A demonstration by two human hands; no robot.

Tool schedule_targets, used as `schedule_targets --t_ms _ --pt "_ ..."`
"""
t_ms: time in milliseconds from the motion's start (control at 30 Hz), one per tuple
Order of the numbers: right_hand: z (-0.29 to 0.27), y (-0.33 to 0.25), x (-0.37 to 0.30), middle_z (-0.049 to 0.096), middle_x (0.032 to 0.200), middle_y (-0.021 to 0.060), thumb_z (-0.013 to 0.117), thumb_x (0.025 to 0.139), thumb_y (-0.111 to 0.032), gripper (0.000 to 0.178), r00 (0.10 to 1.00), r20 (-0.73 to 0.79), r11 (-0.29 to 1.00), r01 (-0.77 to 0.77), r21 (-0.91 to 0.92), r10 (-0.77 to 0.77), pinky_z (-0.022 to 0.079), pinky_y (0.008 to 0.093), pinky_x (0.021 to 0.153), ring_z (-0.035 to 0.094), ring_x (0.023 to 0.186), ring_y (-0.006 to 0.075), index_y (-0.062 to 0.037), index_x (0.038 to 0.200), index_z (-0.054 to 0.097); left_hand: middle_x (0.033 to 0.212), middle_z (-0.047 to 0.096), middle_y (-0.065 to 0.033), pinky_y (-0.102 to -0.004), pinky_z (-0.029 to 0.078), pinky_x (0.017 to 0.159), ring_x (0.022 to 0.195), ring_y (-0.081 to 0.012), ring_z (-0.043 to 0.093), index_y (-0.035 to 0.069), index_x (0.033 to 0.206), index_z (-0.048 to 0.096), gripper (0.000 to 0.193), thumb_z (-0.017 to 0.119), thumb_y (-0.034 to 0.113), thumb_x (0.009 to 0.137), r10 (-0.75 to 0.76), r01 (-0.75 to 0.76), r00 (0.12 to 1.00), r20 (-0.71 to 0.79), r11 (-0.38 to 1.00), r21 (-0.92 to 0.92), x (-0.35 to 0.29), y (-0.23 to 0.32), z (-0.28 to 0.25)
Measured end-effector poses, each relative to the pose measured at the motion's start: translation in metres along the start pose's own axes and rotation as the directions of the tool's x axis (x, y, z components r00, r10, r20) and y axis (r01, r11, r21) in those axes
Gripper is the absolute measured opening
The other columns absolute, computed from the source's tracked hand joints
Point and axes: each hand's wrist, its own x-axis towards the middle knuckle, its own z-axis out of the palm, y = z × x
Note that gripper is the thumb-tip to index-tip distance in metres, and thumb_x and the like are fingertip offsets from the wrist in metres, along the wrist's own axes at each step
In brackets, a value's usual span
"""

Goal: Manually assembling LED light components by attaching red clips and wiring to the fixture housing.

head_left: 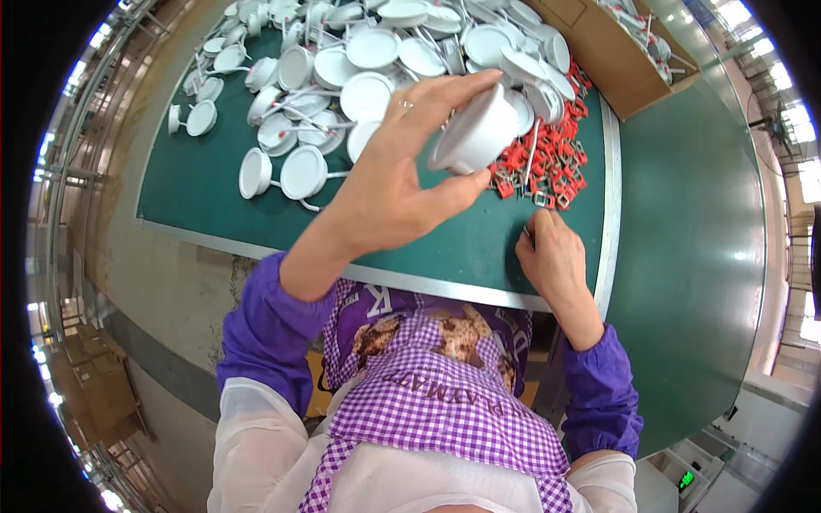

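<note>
My left hand [385, 184] is raised over the green table and grips a white round downlight [475, 132] by its rim, thumb below and fingers above. The light is tilted on its side. My right hand [554, 256] rests low over the tabletop by the near right corner, its fingers curled and pinched together. A small dark edge shows at the fingertips, too little to name. Just beyond those fingers lies a heap of red spring clips [560, 158] with metal loops. Part of the heap is hidden behind the held light.
Many white downlights [372, 49] with white cables are piled over the far and left part of the green table [282, 224]. A cardboard box [629, 81] holding more lights stands at the far right. A metal edge strip [609, 205] divides the table from another green surface [684, 256].
</note>
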Motion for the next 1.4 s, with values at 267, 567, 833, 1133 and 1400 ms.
schedule_targets --t_ms 267,567,833,1133,1400 --pt "0.008 -0.003 -0.014 0.060 0.078 0.0145 0.064 0.083 -0.010 0.015 0.974 -0.214 0.996 -0.087 -0.030 0.078 0.051 0.0412 0.062 0.063 0.070 0.0324 -0.0023 0.084 0.051 0.124 0.060 -0.0170 -0.0376 0.057 0.087 0.111 -0.0291 0.063 -0.001 0.135 0.045 0.047 0.062 0.011 0.093 -0.612 0.451 0.738 0.283 0.136 -0.882 -0.056 -0.005 0.025" --pt "-0.015 -0.055 -0.011 0.070 0.082 0.0096 0.068 0.083 0.000 0.016 0.936 -0.194 0.686 -0.065 0.724 0.293 0.054 0.0255 0.068 0.069 0.074 0.0125 0.0024 0.098 0.065 0.117 0.062 -0.0092 -0.0360 0.054 0.089 0.104 -0.0177 0.063 0.003 0.124 0.052 0.038 0.067 0.001 0.089 -0.732 0.410 0.636 0.244 0.053 -0.911 -0.090 -0.005 0.067" --pt "-0.025 -0.068 -0.020 0.070 0.082 0.0083 0.068 0.084 0.001 0.015 0.944 -0.165 0.665 -0.071 0.744 0.286 0.054 0.0256 0.069 0.069 0.075 0.0127 0.0038 0.098 0.066 0.108 0.064 -0.0068 -0.0284 0.052 0.087 0.097 -0.0140 0.063 0.001 0.116 0.055 0.035 0.072 0.002 0.086 -0.764 0.343 0.644 0.049 0.231 -0.910 -0.096 -0.002 0.074" --pt "-0.009 -0.068 -0.020 0.069 0.084 0.0118 0.069 0.083 0.003 0.016 0.932 -0.331 0.825 0.067 0.562 0.150 0.053 0.0282 0.064 0.068 0.070 0.0182 0.0011 0.098 0.068 0.105 0.065 -0.0063 -0.0270 0.052 0.085 0.096 -0.0120 0.063 0.001 0.110 0.055 0.031 0.073 0.001 0.085 -0.745 0.370 0.666 -0.038 0.375 -0.850 -0.097 -0.001 0.087" --pt "-0.010 -0.075 -0.024 0.069 0.087 0.0129 0.068 0.085 0.003 0.013 0.940 -0.324 0.842 0.089 0.532 0.105 0.053 0.0302 0.064 0.068 0.074 0.0237 0.0004 0.097 0.067 0.106 0.064 -0.0069 -0.0260 0.053 0.084 0.096 -0.0116 0.063 0.000 0.111 0.054 0.031 0.071 -0.001 0.086 -0.704 0.408 0.706 -0.074 0.491 -0.770 -0.098 -0.002 0.094"
